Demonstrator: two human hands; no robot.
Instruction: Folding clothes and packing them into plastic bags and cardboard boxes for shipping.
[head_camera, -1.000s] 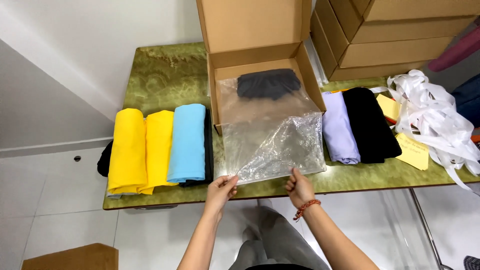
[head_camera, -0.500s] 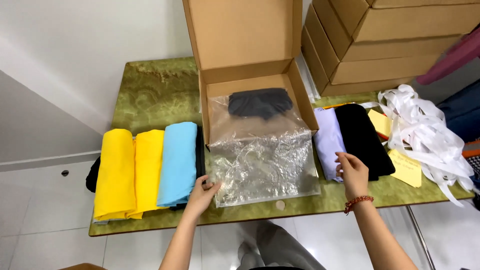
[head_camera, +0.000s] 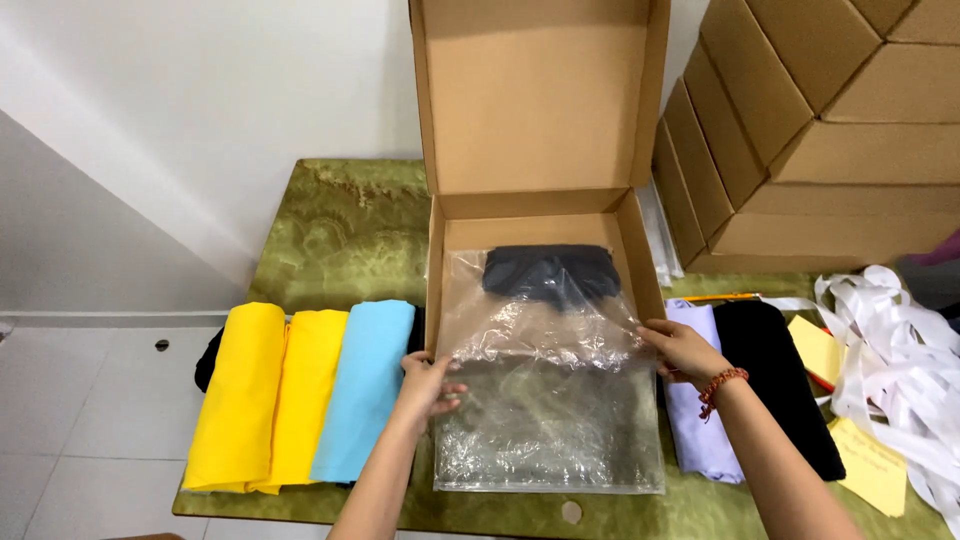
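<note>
Evidently both hands, left hand and right hand, are pinching the clear plastic bag with closed fingers, keeping it flat across the open cardboard box on the desk.

Both hands reach forward, palms down.
The left hand has its fingers curled in a pinch; the right hand pinches too, a bead bracelet on its wrist.

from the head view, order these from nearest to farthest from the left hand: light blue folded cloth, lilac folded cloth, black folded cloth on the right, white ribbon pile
1. light blue folded cloth, right beside the left hand, on its left
2. lilac folded cloth, across the clear plastic bag, by the right hand
3. black folded cloth, just past the lilac one
4. white ribbon pile, at the table's far right
</note>
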